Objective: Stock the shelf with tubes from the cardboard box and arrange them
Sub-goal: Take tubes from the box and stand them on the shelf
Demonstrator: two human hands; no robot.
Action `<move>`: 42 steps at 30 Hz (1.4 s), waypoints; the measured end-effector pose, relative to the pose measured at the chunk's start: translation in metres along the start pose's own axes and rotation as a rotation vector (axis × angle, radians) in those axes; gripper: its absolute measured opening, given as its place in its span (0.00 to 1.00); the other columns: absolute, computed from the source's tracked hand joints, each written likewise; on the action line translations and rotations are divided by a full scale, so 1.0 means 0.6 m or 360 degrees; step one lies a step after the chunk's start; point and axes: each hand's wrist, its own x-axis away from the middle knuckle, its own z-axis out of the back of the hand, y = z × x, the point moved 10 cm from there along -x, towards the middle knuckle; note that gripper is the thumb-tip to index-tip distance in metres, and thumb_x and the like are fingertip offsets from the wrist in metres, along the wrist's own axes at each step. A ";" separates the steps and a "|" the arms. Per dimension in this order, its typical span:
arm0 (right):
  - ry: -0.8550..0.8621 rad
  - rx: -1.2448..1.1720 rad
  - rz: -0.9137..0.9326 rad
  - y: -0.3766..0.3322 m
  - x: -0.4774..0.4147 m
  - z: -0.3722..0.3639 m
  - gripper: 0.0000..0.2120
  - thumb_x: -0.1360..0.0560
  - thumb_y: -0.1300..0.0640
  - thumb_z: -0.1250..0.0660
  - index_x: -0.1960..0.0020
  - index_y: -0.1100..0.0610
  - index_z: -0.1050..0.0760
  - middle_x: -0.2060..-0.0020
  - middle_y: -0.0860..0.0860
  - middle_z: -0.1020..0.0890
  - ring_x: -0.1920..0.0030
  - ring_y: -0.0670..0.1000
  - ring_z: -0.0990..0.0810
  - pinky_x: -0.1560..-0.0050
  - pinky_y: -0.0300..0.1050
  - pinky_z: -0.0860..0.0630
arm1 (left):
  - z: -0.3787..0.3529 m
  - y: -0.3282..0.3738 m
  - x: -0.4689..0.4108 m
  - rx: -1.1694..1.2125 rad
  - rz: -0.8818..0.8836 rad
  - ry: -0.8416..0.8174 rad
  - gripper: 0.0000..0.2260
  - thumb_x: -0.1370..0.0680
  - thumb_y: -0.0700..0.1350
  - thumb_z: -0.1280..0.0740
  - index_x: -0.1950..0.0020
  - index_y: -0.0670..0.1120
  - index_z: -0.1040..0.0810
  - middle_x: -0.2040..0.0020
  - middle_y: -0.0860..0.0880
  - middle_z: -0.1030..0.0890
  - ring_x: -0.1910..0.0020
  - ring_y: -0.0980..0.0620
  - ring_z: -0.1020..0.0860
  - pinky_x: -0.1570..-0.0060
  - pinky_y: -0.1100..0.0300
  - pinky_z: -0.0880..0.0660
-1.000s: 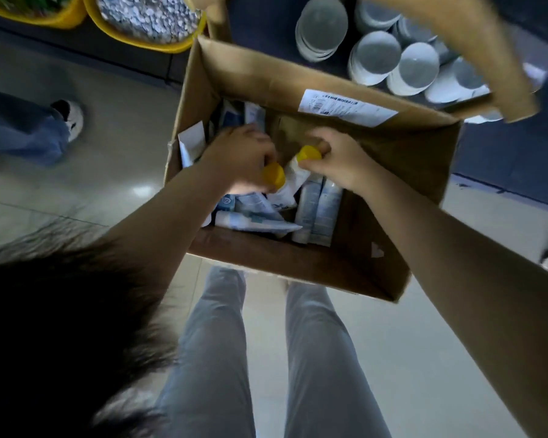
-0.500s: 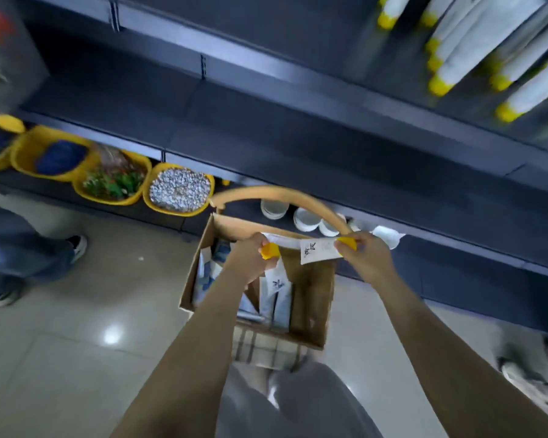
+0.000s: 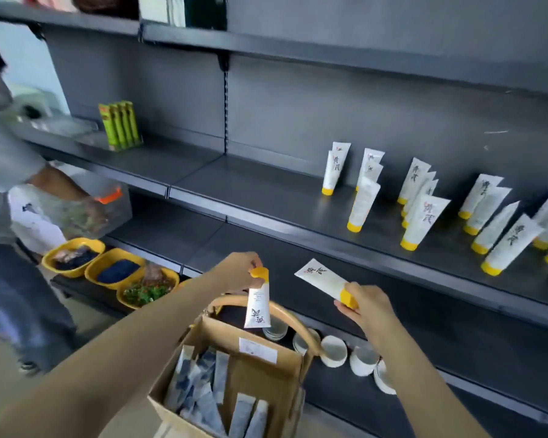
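**A tube in each hand, above the box**

The left hand [image 3: 239, 270] pinches the yellow cap of the left tube [image 3: 258, 308] between thumb and fingertips. The tube hangs straight down from that grip, cap on top and flat end lowest, with its printed face toward the camera. Directly under it sits the box [image 3: 260, 374], open at the top. The box tubes [image 3: 203, 396] stand and lean together along its left side (they look blue-grey in there).

The right hand [image 3: 366, 308] has its fingers curled round the cap end of the right tube [image 3: 321, 279]. From this grip the tube slants up and to the left, its flat end pointing toward the left hand. The two held tubes are near each other but do not touch.

Beyond and above both grips runs the dark shelf [image 3: 266, 197]. The shelf tubes [image 3: 421, 216] stand on it cap down in short rows, up and to the right of the right hand and well apart from it.

Below the right hand, white cups [image 3: 332, 350] sit on the lowest level. A curved wooden handle [image 3: 231, 300] arches behind the box and passes behind the left tube.

Far to the left of the left hand are yellow bowls [image 3: 117, 270]. Past them another person [image 3: 4, 172] holds a clear container [image 3: 108, 213]. Green packs [image 3: 119, 126] stand on the shelf, high and to the left of both hands.
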 end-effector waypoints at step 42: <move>-0.0115 -0.0183 0.0311 -0.257 -0.074 -0.297 0.12 0.23 0.67 0.44 0.42 0.57 0.29 0.51 0.55 0.22 0.50 0.55 0.21 0.46 0.49 0.22 | 0.326 0.011 -0.164 0.1101 -0.0728 0.0364 0.11 0.18 0.47 0.44 0.41 0.55 0.24 0.51 0.57 0.21 0.54 0.56 0.24 0.52 0.61 0.27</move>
